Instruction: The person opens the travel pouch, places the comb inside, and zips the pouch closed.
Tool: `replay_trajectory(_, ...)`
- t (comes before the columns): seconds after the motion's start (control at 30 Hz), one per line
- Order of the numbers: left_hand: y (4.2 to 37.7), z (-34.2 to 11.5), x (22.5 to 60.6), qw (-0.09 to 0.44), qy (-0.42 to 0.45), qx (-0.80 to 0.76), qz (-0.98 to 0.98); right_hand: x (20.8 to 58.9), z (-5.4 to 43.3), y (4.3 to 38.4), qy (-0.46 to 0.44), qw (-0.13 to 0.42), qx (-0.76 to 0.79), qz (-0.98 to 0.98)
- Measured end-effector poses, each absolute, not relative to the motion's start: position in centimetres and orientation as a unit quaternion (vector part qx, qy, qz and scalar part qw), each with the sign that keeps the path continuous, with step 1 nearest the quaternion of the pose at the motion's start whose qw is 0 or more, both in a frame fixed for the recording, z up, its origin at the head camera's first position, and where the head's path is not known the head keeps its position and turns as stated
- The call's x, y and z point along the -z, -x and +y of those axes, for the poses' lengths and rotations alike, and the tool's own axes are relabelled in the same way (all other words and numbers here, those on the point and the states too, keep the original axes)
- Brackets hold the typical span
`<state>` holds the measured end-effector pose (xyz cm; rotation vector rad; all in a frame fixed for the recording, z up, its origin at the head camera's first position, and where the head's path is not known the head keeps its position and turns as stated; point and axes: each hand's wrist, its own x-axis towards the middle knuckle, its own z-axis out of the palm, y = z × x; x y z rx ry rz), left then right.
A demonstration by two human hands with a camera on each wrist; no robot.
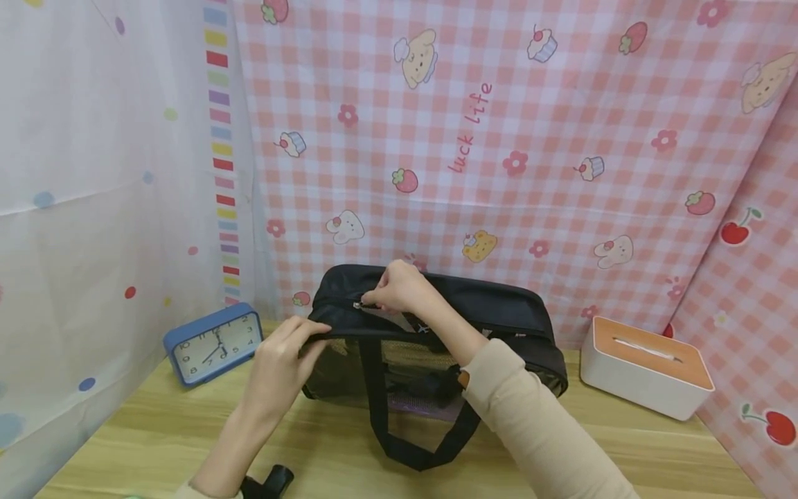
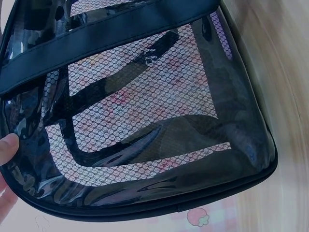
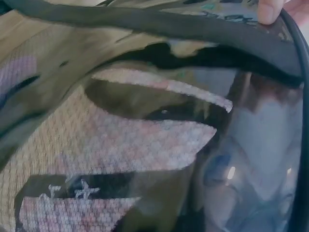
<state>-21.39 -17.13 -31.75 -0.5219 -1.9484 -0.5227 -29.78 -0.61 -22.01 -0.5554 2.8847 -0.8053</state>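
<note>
A black bag (image 1: 436,367) with see-through front panel stands on the table, its top panel facing up. A black strap handle (image 1: 420,459) hangs down its front. My left hand (image 1: 283,357) grips the bag's top edge at the left corner, and its fingers (image 2: 7,149) lie against the clear panel in the left wrist view. At the left end of the top zipper, my right hand (image 1: 402,287) pinches beside the metal zipper pull (image 1: 357,305). Behind the opening a pale strip shows. Through the clear side, mesh (image 2: 145,96) and a purple thing (image 1: 424,405) are visible.
A blue alarm clock (image 1: 215,344) stands left of the bag on the wooden table (image 1: 156,443). To the right is a white tissue box (image 1: 642,374) with an orange lid. A pink checked cloth (image 1: 499,138) hangs close behind. A black cylindrical piece (image 1: 278,478) shows by my left wrist.
</note>
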Motion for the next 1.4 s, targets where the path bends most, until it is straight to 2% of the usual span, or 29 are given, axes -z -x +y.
replay_trajectory(0.8, 21.4, -17.1, 31.6, 0.491, 0.203, 0.227, -0.816, 21.9, 3.7, 30.4, 0.147, 0.050, 0.287, 0.945)
replay_trajectory(1.4, 21.6, -16.8, 31.4, 0.491, 0.196, 0.230, -0.817, 21.9, 8.0, 29.9, 0.140, 0.015, 0.258, 0.956)
